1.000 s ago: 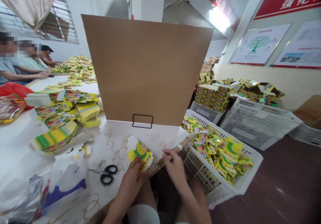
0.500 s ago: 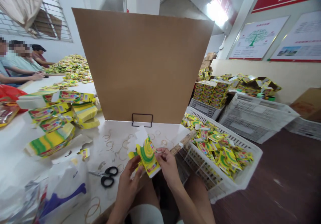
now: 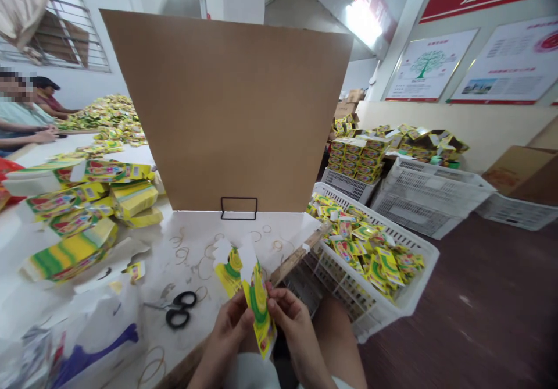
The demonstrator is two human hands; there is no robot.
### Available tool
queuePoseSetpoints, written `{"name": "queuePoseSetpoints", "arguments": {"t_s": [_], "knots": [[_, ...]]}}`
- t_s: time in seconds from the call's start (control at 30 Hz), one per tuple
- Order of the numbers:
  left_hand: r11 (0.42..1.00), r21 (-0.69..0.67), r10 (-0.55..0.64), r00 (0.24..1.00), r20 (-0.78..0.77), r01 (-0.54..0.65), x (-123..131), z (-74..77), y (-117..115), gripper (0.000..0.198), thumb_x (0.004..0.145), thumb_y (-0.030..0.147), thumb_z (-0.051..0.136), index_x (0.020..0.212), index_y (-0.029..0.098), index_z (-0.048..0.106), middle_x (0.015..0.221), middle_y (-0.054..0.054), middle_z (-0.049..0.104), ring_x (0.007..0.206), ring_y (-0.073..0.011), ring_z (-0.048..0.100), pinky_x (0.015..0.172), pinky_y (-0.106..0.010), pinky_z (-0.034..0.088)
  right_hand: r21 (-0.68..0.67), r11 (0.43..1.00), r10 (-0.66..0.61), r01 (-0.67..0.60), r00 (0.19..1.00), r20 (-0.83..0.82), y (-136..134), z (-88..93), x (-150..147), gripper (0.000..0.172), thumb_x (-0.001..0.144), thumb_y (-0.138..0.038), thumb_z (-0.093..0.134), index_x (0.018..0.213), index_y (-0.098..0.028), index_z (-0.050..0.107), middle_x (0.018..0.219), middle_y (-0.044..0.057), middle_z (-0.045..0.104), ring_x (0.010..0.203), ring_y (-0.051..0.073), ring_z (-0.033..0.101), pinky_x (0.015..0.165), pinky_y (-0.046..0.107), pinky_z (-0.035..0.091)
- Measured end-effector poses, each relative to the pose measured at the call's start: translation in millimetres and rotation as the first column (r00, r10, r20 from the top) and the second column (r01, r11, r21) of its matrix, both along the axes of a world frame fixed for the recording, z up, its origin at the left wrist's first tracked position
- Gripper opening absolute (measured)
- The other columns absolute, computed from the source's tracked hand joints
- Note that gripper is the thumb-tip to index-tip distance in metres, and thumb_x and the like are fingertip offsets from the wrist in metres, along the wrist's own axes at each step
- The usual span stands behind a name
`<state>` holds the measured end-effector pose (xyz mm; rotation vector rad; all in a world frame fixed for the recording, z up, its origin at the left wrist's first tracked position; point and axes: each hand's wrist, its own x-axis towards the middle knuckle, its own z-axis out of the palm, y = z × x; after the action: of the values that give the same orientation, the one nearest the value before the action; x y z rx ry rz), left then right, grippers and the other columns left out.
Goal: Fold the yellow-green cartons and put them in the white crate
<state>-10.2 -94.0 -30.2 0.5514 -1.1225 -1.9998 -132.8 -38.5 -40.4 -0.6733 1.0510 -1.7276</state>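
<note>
My left hand [image 3: 231, 326] is closed around a small printed yellow-and-green carton [image 3: 258, 302], held tilted over the table's front edge. A white flap stands up at its top. Behind it, a second yellow-green carton [image 3: 227, 271] leans out past my left fingers, also with a white flap. At the carton's right edge, my right hand [image 3: 291, 318] has thumb and fingers pinched together on it. Part of the carton is hidden behind my fingers. To the left of my hands lie black-handled scissors [image 3: 179, 309] on the table [image 3: 192, 278].
A brown cardboard panel [image 3: 231, 116] stands behind a black wire stand [image 3: 239, 209]. Loose rubber bands [image 3: 182, 254] lie around. Flat carton stacks [image 3: 72, 249] are at left. A white crate [image 3: 425, 275] holds many cartons at right. Other people sit far left.
The held carton has turned from facing me to nearly edge-on, and the second one behind shows more. Both hands remain on it. The whole view has shifted slightly right.
</note>
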Motion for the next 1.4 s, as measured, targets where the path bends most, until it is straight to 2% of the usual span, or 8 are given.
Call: {"name": "queuePoseSetpoints", "arguments": {"t_s": [0.27, 0.37, 0.53, 0.67, 0.83, 1.0, 1.17, 1.4], "knots": [[0.967, -0.224, 0.190, 0.935, 0.299, -0.124, -5, -17.5, -1, 0.036, 0.076, 0.045, 0.063, 0.093, 0.013, 0.065, 0.088, -0.010, 0.072, 0.083, -0.0242, 0.066, 0.076, -0.032, 0.053, 0.113, 0.986, -0.080, 0.125, 0.937, -0.340, 13, -11.6, -2, 0.026, 0.074, -0.041, 0.069, 0.071, -0.017, 0.060, 0.065, 0.001, 0.062, 0.061, 0.015, 0.054, 0.057, 0.025, 0.044], [0.948, -0.288, 0.224, 0.928, 0.297, -0.136, -6, -13.9, 2, 0.045, 0.077, 0.041, 0.063, 0.114, 0.017, 0.053, 0.098, -0.010, 0.071, 0.091, -0.0246, 0.065, 0.081, -0.033, 0.052, 0.100, 0.974, -0.133, 0.202, 0.873, -0.469, 17, -9.7, -4, 0.022, 0.077, -0.038, 0.066, 0.071, -0.018, 0.057, 0.065, -0.001, 0.059, 0.061, 0.014, 0.052, 0.057, 0.024, 0.043], [0.970, -0.243, 0.082, 0.971, 0.225, -0.026, 0, 1.0, 7, 0.062, 0.081, 0.034, 0.060, 0.133, 0.022, 0.029, 0.110, -0.013, 0.067, 0.100, -0.0255, 0.064, 0.086, -0.037, 0.051, -0.019, 0.993, -0.110, 0.118, 0.836, -0.537, 25, 9.5, -13, 0.033, 0.079, -0.032, 0.064, 0.110, -0.022, 0.058, 0.094, 0.004, 0.064, 0.065, 0.015, 0.054, 0.062, 0.025, 0.045], [0.969, -0.193, -0.132, 0.983, 0.126, 0.155, 7, 5.0, 7, 0.054, 0.082, 0.033, 0.059, 0.130, 0.025, 0.035, 0.113, -0.013, 0.065, 0.098, -0.0272, 0.065, 0.082, -0.038, 0.052, -0.011, 1.000, -0.005, -0.001, 0.866, -0.500, 31, 29.8, -22, 0.038, 0.083, -0.036, 0.059, 0.119, -0.028, 0.055, 0.088, 0.002, 0.065, 0.072, 0.018, 0.058, 0.068, 0.027, 0.046], [0.942, -0.155, -0.290, 0.955, 0.066, 0.297, 7, 8.5, 13, 0.035, 0.077, 0.031, 0.067, 0.108, 0.026, 0.049, 0.093, -0.007, 0.071, 0.083, -0.0242, 0.067, 0.071, -0.033, 0.052, 0.077, 0.996, 0.082, -0.044, 0.792, -0.605, 35, 49.8, -31, 0.018, 0.084, -0.040, 0.056, 0.086, -0.024, 0.063, 0.067, -0.001, 0.060, 0.062, 0.017, 0.054, 0.057, 0.024, 0.043], [0.940, -0.167, -0.289, 0.954, 0.079, 0.298, 4, 10.6, 16, 0.070, 0.078, 0.031, 0.066, 0.136, 0.030, 0.027, 0.104, -0.010, 0.069, 0.092, -0.0266, 0.066, 0.078, -0.038, 0.050, 0.003, 0.995, -0.079, 0.102, 0.787, -0.612, 34, 44.9, -30, 0.017, 0.082, -0.038, 0.058, 0.088, -0.023, 0.064, 0.076, 0.002, 0.063, 0.070, 0.019, 0.059, 0.064, 0.027, 0.047], [0.944, -0.221, -0.209, 0.962, 0.175, 0.245, 3, 7.5, 11, 0.048, 0.077, 0.031, 0.066, 0.123, 0.023, 0.052, 0.111, -0.011, 0.067, 0.100, -0.0283, 0.063, 0.087, -0.040, 0.049, -0.077, 0.991, -0.135, 0.111, 0.746, -0.652, 35, 48.2, -35, 0.021, 0.083, -0.039, 0.057, 0.092, -0.027, 0.072, 0.092, 0.006, 0.067, 0.090, 0.024, 0.061, 0.080, 0.032, 0.048], [0.941, -0.287, -0.084, 0.945, 0.317, 0.181, 1, -0.5, 14, 0.049, 0.080, 0.025, 0.061, 0.128, 0.025, 0.051, 0.117, -0.009, 0.066, 0.099, -0.0252, 0.064, 0.090, -0.037, 0.049, 0.180, 0.982, 0.086, 0.065, 0.692, -0.717, 30, 41.6, -34, 0.029, 0.074, -0.026, 0.064, 0.104, -0.025, 0.065, 0.066, -0.002, 0.065, 0.055, 0.016, 0.055, 0.050, 0.024, 0.040]]}}
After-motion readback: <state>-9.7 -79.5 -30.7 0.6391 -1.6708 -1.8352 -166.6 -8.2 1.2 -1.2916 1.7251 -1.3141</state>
